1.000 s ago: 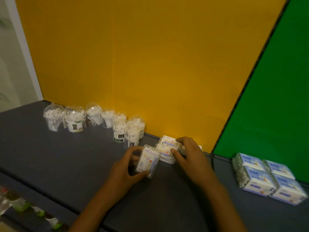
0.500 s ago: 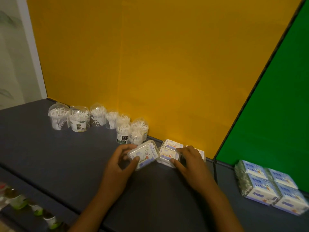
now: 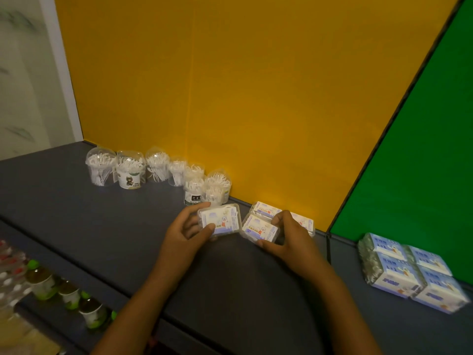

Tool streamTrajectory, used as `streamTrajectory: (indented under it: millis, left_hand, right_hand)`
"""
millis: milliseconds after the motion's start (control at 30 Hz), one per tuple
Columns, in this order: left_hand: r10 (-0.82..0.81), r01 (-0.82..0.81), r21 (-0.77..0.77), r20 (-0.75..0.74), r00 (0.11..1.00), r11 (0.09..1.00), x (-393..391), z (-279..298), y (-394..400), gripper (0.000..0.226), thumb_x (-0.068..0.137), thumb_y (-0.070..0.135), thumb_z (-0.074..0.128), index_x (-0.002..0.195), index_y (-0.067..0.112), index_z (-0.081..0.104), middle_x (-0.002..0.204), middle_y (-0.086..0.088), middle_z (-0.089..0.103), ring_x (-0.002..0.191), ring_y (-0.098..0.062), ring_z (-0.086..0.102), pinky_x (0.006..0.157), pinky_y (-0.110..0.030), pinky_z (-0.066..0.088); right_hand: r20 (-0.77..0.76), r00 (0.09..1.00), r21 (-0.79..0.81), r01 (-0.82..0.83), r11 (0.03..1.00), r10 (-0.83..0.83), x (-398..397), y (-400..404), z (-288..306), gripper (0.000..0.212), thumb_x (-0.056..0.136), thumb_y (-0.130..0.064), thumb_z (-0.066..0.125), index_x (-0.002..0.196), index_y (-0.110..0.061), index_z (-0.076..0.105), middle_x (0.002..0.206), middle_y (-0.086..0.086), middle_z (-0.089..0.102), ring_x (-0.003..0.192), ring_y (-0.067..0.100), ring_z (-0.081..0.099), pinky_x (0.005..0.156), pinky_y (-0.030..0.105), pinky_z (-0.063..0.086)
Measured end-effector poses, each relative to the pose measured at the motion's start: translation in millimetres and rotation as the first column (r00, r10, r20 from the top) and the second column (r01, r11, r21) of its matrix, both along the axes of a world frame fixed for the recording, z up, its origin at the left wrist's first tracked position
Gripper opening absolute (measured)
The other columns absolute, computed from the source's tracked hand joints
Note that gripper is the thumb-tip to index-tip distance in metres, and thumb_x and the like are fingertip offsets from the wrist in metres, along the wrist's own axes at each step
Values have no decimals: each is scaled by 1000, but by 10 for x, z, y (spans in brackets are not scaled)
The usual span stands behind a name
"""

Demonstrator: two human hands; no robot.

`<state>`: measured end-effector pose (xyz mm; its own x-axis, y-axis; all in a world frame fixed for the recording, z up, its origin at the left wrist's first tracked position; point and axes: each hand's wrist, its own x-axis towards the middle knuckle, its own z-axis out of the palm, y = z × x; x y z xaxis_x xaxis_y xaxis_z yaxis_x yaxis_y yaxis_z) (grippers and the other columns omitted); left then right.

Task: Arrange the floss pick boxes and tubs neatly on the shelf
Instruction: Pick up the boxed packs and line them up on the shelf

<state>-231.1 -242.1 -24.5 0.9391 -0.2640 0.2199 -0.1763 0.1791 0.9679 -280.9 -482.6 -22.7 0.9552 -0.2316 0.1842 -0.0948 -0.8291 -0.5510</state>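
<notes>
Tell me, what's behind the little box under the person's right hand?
Behind that box, two more flat floss pick boxes lie against the yellow wall: one in plain sight, the other partly covered by the right hand. Anything beneath that hand can't be seen.

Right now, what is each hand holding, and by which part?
Left hand holds a clear floss pick box by its left end, thumb on the label. Right hand grips a second box at its right end.
</notes>
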Motion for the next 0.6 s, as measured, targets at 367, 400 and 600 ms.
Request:
streamTrajectory:
  millis: [367,400,600]
  left_hand:
    - [-54,50,-118,-33,998,992,-573,200,-59,48,84,-2,63,127,18,54,102,-2,74,99,-20,69,75,-28,59]
    - [-61,56,-138,-34,998,989,-669,237,-87,49,84,-1,63,128,18,54,103,-4,74,98,-21,69,75,-28,59]
    - [-127,124,-179,-7,992,976,-1386,441,-356,47,83,2,64,125,20,54,102,-9,74,97,-23,70,73,-26,59]
  right_hand:
    - [261,964,425,-60,903,-59,-729,-82,138,42,79,-12,79,108,-25,52,111,-1,61,83,2,63,62,18,51]
    - [287,955,467,-64,882,-82,-877,-112,173,40,81,-10,78,110,-23,53,109,-1,63,82,4,64,63,18,51]
    - [407,875,544,1,839,-264,-1859,-372,280,40,85,-12,73,117,-32,60,114,-12,65,97,9,65,78,22,54]
